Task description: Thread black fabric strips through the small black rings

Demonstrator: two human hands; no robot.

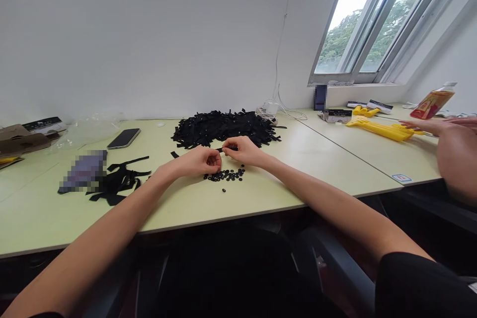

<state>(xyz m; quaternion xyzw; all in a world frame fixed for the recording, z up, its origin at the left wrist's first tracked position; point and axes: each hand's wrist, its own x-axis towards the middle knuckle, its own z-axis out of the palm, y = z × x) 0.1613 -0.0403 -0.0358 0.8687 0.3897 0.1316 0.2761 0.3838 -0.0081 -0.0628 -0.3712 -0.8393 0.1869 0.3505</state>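
My left hand (pixel 206 160) is closed, its fingers curled just above the small black rings (pixel 234 175) on the table. What its fingertips hold, if anything, is hidden. My right hand (pixel 243 151) pinches a short black fabric strip (pixel 231 148), which reaches toward the left hand. Behind both hands lies a large heap of black fabric strips (pixel 223 126). One ring (pixel 224 190) sits apart, nearer the table's front edge. To the left, a smaller pile of black strips (pixel 119 181) lies beside my left forearm.
A phone (pixel 124 138) and clear plastic wrap (pixel 84 129) are at the left. A power strip with a white charger (pixel 271 107) stands behind the heap. On the right are yellow tools (pixel 383 128), a drink bottle (pixel 434 102) and another person's hand (pixel 452 134).
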